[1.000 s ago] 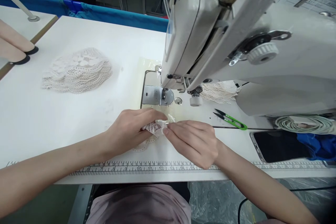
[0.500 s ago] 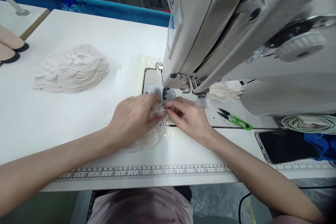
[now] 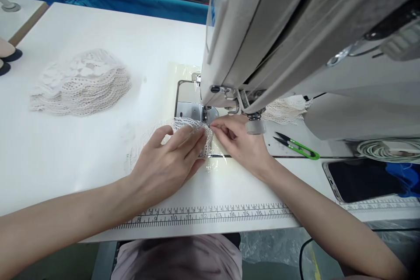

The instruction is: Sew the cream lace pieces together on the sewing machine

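Note:
Under the presser foot (image 3: 204,114) of a sewing machine (image 3: 243,43) lies a white lace piece (image 3: 208,143), spread to the left over the metal plate and table. My left hand (image 3: 167,157) rests on top of this lace, palm down, with its fingers stretched toward the foot. Just right of the foot, my right hand (image 3: 247,144) is closed, thumb and forefinger pinching the lace's right edge. The needle tip is too small to make out. Part of the lace is hidden under my left hand.
A stack of white lace pieces (image 3: 82,83) sits on the left of the table. More lace (image 3: 285,109) lies behind the machine's head. Green thread snips (image 3: 297,145), a phone (image 3: 364,181) and a coiled pale cord (image 3: 390,151) are on the right. A printed ruler (image 3: 203,215) runs along the front edge.
My left hand has gone from gripping bunched lace to lying on it with fingers extended. The lace now spreads out flat to the left. My right hand keeps pinching beside the foot.

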`<state>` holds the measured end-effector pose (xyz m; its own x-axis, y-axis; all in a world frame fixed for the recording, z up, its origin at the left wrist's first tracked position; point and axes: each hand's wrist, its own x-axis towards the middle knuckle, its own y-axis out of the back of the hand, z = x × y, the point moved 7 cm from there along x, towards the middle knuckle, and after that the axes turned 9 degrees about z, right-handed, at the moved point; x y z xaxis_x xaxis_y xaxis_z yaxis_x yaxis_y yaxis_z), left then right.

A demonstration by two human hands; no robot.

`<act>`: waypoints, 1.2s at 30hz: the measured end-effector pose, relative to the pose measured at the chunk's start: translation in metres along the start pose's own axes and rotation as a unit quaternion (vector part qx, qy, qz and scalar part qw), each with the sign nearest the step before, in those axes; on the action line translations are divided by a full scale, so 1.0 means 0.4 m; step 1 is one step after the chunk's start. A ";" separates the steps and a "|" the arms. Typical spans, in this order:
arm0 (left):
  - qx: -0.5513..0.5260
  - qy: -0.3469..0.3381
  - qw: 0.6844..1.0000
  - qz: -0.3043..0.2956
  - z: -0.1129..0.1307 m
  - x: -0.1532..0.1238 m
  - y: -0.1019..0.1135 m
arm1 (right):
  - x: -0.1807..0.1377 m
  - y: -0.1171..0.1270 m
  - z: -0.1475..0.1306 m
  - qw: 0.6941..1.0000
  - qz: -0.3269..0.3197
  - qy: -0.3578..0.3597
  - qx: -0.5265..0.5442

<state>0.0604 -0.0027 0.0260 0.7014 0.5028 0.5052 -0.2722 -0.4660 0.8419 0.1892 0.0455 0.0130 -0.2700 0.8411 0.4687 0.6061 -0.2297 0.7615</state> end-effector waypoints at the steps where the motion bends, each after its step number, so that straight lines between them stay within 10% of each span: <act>1: -0.003 0.003 1.000 0.001 -0.004 0.002 -0.003 | -0.007 0.009 -0.012 0.999 0.014 0.040 -0.026; 7: 0.000 0.015 1.000 0.012 -0.025 0.015 -0.012 | -0.043 0.017 -0.069 0.963 0.030 0.192 -0.187; 36: -0.012 0.036 0.999 0.016 -0.026 0.026 -0.015 | -0.038 0.009 -0.065 0.949 0.028 0.198 -0.245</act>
<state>0.0626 0.0127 0.0282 0.6427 0.5393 0.5441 -0.3109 -0.4656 0.8286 0.1762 0.0190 0.0204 -0.5663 0.5928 0.5727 0.2330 -0.5513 0.8011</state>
